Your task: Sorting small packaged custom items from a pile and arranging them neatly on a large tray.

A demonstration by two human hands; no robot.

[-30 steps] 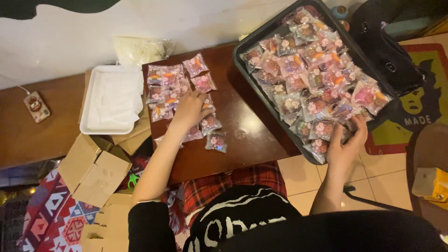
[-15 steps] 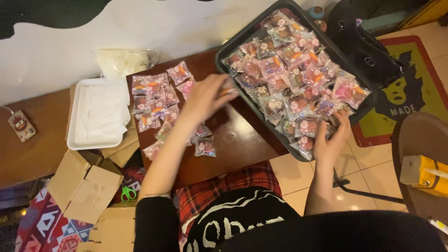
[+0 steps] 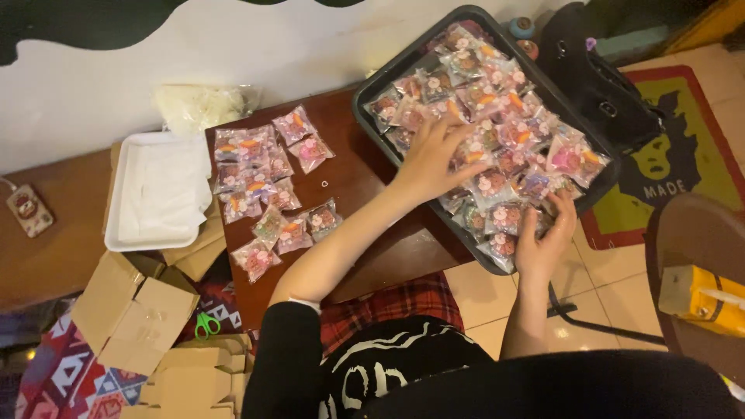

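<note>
A black tray (image 3: 371, 124) full of small clear packets with pink and orange contents rests on the right end of a dark wooden table (image 3: 365, 182). My left hand (image 3: 431, 159) reaches across the table and lies with spread fingers on the packets in the tray. My right hand (image 3: 547, 233) is at the tray's near edge, fingers curled on a packet (image 3: 504, 219) there. Several more packets (image 3: 264, 190) lie in loose rows on the table's left half.
A white rectangular tray (image 3: 159, 190) sits left of the table, with a clear bag (image 3: 206, 105) behind it. Folded cardboard boxes (image 3: 136, 310) and green scissors (image 3: 206, 323) lie on the patterned floor. A black bag (image 3: 597, 77), a yellow-green mat (image 3: 683, 167) and a yellow carton (image 3: 702, 299) are at the right.
My left hand has left the packets on the table and swung right into the black tray. My right hand stays at the tray's near edge. The view has shifted left.
</note>
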